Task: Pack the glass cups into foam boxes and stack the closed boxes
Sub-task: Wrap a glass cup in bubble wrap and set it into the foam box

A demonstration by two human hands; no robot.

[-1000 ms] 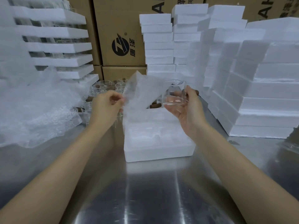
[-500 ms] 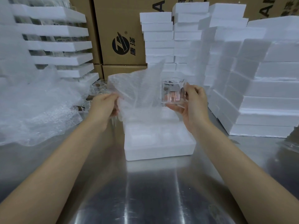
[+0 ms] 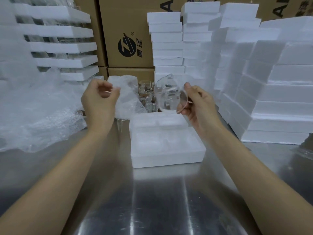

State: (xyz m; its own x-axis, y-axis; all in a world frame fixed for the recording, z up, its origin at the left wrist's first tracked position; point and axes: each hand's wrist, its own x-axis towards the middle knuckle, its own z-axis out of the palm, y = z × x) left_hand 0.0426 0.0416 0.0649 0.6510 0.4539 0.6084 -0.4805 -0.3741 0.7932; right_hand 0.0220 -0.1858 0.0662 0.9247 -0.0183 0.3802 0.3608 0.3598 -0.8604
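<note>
An open white foam box (image 3: 166, 154) lies on the steel table in front of me, its moulded recesses facing up. My right hand (image 3: 198, 104) holds a clear glass cup (image 3: 170, 94) tipped on its side above the box's far edge. My left hand (image 3: 100, 100) grips a crumpled sheet of bubble wrap (image 3: 127, 97), held to the left of the cup and apart from it. Behind the box stand several more glass cups (image 3: 145, 92), partly hidden by the wrap and the held cup.
A heap of bubble wrap (image 3: 33, 112) covers the table's left side. Foam trays with glassware (image 3: 62, 46) are stacked at back left. Stacks of foam boxes (image 3: 264, 92) fill the right and back. Cardboard cartons (image 3: 127, 31) stand behind.
The bubble wrap has come off the cup and bunched into my left hand, moving left. My right hand has turned the cup from upright onto its side.
</note>
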